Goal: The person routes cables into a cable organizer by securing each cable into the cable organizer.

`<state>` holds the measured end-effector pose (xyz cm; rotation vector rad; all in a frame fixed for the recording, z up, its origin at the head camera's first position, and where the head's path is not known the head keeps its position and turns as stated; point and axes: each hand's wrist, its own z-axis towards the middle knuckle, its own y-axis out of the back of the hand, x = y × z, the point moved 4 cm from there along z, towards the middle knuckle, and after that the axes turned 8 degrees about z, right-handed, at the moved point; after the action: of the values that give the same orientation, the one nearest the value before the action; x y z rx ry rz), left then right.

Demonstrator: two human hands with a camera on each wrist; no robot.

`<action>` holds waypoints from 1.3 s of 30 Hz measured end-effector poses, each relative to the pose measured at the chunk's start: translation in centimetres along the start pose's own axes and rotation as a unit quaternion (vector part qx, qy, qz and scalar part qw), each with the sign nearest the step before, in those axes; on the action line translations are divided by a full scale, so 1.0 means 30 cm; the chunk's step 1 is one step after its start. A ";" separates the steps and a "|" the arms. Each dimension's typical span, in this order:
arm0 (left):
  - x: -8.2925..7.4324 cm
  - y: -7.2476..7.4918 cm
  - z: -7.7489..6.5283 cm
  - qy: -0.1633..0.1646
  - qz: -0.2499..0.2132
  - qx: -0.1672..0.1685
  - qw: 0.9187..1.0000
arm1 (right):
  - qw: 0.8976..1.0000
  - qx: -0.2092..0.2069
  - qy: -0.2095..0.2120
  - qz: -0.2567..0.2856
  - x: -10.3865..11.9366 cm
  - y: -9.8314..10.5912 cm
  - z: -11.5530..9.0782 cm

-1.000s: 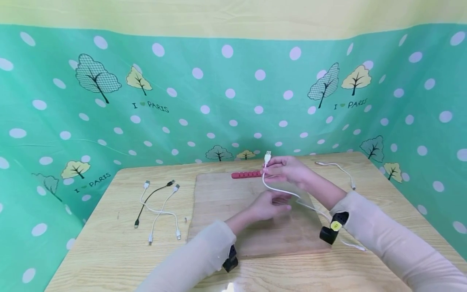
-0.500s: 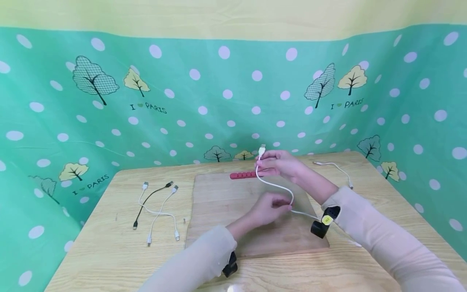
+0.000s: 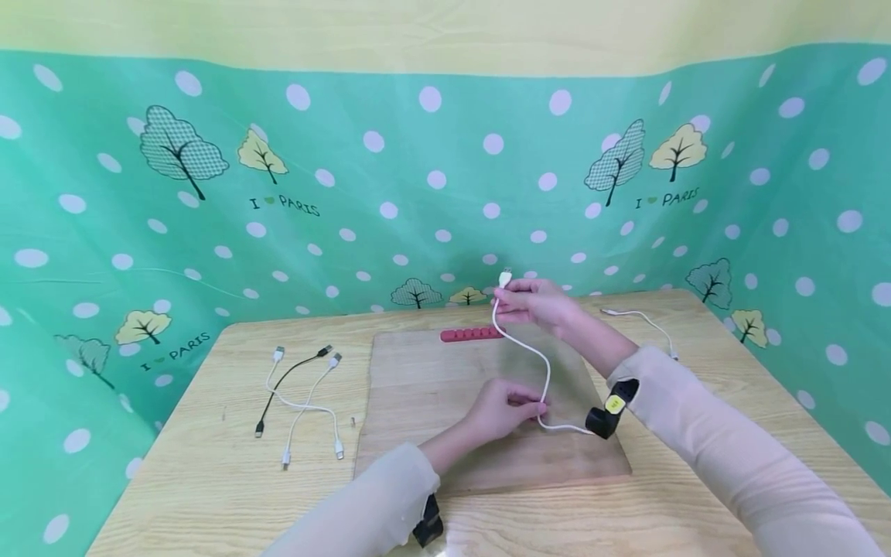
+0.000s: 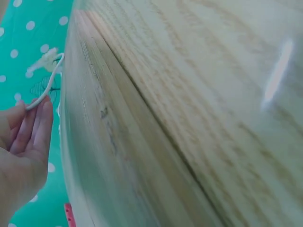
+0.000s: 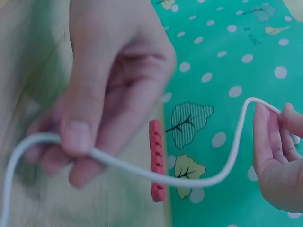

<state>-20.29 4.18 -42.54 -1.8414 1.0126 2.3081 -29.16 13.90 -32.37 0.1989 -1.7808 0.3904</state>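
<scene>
My right hand (image 3: 539, 303) pinches a white USB cable (image 3: 546, 370) just below its plug (image 3: 504, 278), which points upward above the back of a wooden board (image 3: 418, 379). Lower down, my left hand (image 3: 497, 408) pinches the same cable between thumb and fingertips, over the right half of the board. From there the cable runs right, and its far end is hidden behind the right wrist. In the right wrist view, the cable bends between my left hand (image 5: 113, 90) and my right hand (image 5: 279, 165). Beside the right hand lies a red slotted cable holder (image 3: 468, 334).
Two white USB cables (image 3: 306, 405) and a black one (image 3: 281, 379) lie crossed on the left of the table (image 3: 174, 464). Another short white cable (image 3: 652, 326) lies at the back right. A polka-dot curtain (image 3: 431, 209) stands behind the table.
My right hand has lifted the plug a little higher. My left hand has moved slightly toward the front and pinches the cable, which has been drawn in; its far end no longer shows at right.
</scene>
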 end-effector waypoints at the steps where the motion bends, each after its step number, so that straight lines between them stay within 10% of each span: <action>1: 0.006 0.003 -0.002 0.009 -0.001 -0.006 1.000 | 1.000 -0.005 -0.001 0.000 -0.001 0.007 0.005; 18: 0.052 0.031 -0.032 0.103 -0.047 -0.041 0.993 | 0.993 -0.076 -0.035 0.081 -0.040 0.122 0.091; 39: 0.073 0.057 -0.099 0.180 -0.105 -0.069 0.976 | 0.979 -0.205 0.003 -0.003 -0.153 0.180 0.227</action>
<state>-19.07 0.58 -43.94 -2.3518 0.6496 2.0138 -36.06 16.09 -39.02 -0.0898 -1.8128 0.0130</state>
